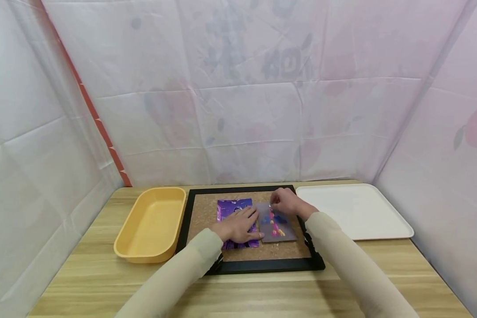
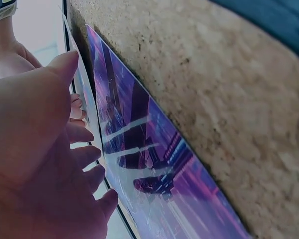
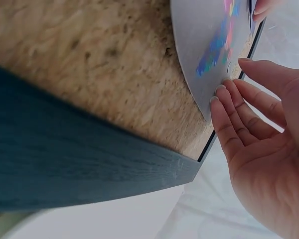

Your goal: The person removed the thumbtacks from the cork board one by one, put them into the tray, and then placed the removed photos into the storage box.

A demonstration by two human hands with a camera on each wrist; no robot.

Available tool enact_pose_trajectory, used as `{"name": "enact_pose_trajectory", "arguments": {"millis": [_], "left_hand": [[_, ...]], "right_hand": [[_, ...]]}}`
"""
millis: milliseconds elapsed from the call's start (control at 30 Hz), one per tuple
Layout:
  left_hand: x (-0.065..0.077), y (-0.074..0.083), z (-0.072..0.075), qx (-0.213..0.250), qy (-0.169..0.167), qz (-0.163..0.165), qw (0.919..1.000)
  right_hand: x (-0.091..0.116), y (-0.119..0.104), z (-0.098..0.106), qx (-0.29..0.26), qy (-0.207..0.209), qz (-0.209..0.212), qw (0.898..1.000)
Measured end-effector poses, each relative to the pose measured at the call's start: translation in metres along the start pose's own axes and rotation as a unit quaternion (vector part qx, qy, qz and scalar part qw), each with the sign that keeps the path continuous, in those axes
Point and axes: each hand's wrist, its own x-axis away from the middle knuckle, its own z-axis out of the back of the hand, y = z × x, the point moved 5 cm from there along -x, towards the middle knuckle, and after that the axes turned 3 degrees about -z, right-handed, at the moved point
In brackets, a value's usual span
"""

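A corkboard [image 1: 203,216] with a black frame lies on the wooden table. On it are a glossy purple picture [image 1: 232,205] and, to its right, a grey sheet [image 1: 285,225] with a pink, blue and yellow design. My left hand [image 1: 242,226] lies with spread fingers over the purple picture, its thumb reaching the grey sheet's left edge. At the top of that sheet is my right hand [image 1: 285,201], fingers bent. In the right wrist view its fingertips [image 3: 220,89] meet the sheet, thumb close to the index finger; I cannot tell whether something small is between them.
A yellow tray [image 1: 153,225] stands left of the corkboard, close to its frame. To the right lies a white tray [image 1: 353,212], with the right forearm passing in front of it. Pale patterned curtains [image 1: 246,110] enclose the wooden table [image 1: 258,296] at the back and sides.
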Motion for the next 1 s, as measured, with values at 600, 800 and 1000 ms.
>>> {"name": "enact_pose_trajectory", "arguments": {"millis": [600, 800, 1000], "left_hand": [[-0.009, -0.005, -0.005, 0.001, -0.022, -0.004, 0.9998], [-0.01, -0.005, -0.006, -0.009, -0.027, 0.003, 0.9996], [-0.013, -0.006, -0.008, -0.028, -0.032, 0.006, 0.9991]], "right_hand": [[-0.009, -0.002, -0.008, 0.011, 0.006, -0.033, 0.999], [-0.01, -0.001, -0.007, 0.015, 0.012, -0.032, 0.999], [-0.012, 0.0, -0.008, 0.028, 0.007, -0.025, 0.999]]}}
